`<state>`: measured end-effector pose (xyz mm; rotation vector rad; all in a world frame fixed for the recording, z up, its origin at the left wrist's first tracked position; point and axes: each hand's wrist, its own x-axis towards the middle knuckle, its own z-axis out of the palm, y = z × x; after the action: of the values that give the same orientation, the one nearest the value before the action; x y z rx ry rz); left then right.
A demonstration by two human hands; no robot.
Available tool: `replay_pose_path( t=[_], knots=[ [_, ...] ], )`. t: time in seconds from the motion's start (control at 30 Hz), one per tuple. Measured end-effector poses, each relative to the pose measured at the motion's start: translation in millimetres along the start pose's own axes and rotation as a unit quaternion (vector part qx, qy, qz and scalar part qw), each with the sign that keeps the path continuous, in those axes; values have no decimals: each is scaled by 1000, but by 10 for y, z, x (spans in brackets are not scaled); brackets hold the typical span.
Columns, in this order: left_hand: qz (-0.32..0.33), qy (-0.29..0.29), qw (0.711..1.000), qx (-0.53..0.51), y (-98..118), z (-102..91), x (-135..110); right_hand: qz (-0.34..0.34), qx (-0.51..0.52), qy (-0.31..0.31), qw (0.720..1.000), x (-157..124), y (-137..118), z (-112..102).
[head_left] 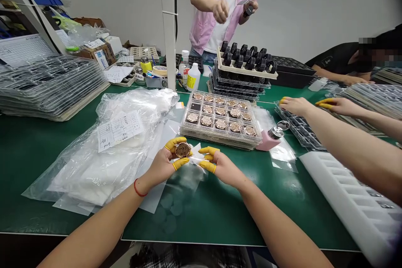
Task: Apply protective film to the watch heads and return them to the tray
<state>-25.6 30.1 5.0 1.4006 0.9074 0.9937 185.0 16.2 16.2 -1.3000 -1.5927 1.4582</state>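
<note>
Between the yellow-cotted fingertips of my left hand is a round rose-gold watch case, its face toward me with dark marks on it. My right hand, also in yellow finger cots, pinches a white wiping cloth close beside the case. Whether the cloth touches the case I cannot tell. Just beyond my hands stands a stack of clear trays with rows of similar rose-gold cases on top. Some round clear discs lie on the green table below my hands.
Left of my hands spreads a plastic bag with a paper label. A pink pump bottle stands right of the trays. A white foam tray and a co-worker's arms are at right. Another person stands across the table.
</note>
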Motion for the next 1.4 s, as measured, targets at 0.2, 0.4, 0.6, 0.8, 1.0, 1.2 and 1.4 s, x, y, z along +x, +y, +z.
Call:
replay_pose_path(
  t=[0.2,0.4,0.6,0.8,1.0,1.2,1.4],
  knots=[
    [-12,-35,999,26,3,20,-16,-47,-161,33,985,9,-39,-105],
    [-50,-43,994,87,-66,40,15,-100,-240,28,965,-40,-85,-63],
    [-52,-46,995,72,-119,140,-7,-40,46,83,995,-24,-37,79],
    [-30,-64,995,67,-91,225,-63,11,221,19,975,-14,-1,223],
    [-25,-77,994,77,-88,221,-66,30,221,34,974,-7,20,252],
    [-18,-73,992,98,-105,213,-65,40,215,55,974,6,20,258],
    [-30,-78,992,98,-63,224,-64,48,197,59,977,-2,34,290]
  ],
)
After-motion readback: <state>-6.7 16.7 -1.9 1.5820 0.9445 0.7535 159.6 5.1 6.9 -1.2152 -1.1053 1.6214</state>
